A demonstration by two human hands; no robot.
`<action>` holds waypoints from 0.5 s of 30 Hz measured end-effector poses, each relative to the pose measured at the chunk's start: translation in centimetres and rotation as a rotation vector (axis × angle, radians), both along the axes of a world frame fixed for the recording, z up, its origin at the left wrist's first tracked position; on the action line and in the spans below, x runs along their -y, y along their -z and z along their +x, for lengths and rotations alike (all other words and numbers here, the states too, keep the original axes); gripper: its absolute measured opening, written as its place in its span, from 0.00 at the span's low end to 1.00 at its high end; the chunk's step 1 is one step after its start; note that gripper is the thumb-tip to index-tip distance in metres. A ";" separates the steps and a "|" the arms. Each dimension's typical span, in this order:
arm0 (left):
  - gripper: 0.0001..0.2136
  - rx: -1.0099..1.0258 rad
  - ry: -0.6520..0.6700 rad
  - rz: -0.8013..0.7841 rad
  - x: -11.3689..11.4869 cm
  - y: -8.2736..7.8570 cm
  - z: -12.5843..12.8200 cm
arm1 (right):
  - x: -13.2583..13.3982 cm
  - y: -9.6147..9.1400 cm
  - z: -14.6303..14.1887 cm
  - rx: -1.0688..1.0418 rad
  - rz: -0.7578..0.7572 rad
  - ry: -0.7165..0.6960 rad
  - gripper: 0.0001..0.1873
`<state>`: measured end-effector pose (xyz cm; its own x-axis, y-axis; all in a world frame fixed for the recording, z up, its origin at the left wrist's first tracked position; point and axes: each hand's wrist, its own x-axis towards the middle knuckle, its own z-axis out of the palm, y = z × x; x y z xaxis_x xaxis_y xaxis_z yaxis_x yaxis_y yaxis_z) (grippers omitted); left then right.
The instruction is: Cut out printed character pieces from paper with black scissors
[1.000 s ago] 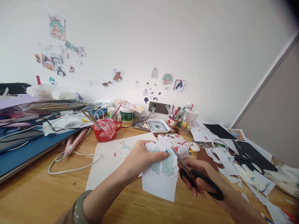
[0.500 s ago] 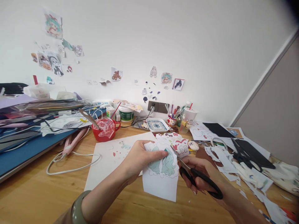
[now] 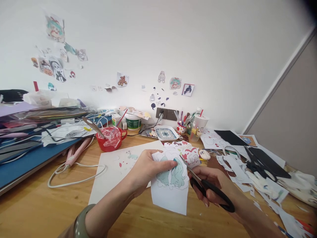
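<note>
My left hand (image 3: 148, 168) pinches a white paper sheet (image 3: 169, 201) printed with pale teal hair-like shapes, its thumb lying across the print. In my right hand (image 3: 213, 178) is a pair of black-handled scissors (image 3: 219, 195), with fingers through the loops. The blades lie at the upper right edge of the sheet, close to the teal print; whether they are parted is hard to make out. Behind the held sheet lies another paper with red and pink drawings (image 3: 192, 153). A larger white sheet (image 3: 106, 178) with small coloured cut pieces rests on the table under my left forearm.
A red cup (image 3: 109, 147) holding crumpled plastic stands at the left, near a pink corded tool (image 3: 76, 153). A patterned tray (image 3: 166, 133) and a drink cup (image 3: 198, 127) are at the back. Paper scraps (image 3: 237, 168) and other black scissors (image 3: 259, 165) lie right.
The view has shifted very slightly. Both hands, the held paper and the scissors keep nearly the same positions relative to each other.
</note>
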<state>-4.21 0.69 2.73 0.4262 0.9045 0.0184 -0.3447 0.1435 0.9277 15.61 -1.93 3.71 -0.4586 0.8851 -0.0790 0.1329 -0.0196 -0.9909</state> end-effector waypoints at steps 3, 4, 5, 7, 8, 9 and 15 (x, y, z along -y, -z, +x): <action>0.07 -0.014 0.000 0.002 0.0 0.0 -0.1 | 0.0 0.0 0.1 -0.001 0.006 -0.025 0.27; 0.07 -0.031 0.001 0.001 0.0 0.0 -0.1 | 0.0 0.1 0.1 0.000 0.011 -0.035 0.26; 0.08 -0.051 0.003 0.000 -0.1 0.0 -0.2 | 0.0 0.2 0.2 0.005 0.014 -0.042 0.25; 0.08 -0.082 0.009 -0.008 -0.2 0.0 -0.3 | 0.0 0.4 0.4 0.023 0.006 -0.035 0.21; 0.09 -0.086 0.009 -0.012 -0.2 0.0 -0.3 | -0.1 0.5 0.4 0.034 -0.003 -0.027 0.20; 0.08 -0.083 0.008 -0.016 -0.2 0.0 -0.3 | -0.1 0.7 0.4 0.045 -0.012 -0.018 0.19; 0.06 -0.078 0.004 -0.042 -0.2 0.1 -0.1 | -0.2 0.6 0.1 0.057 -0.028 -0.033 0.13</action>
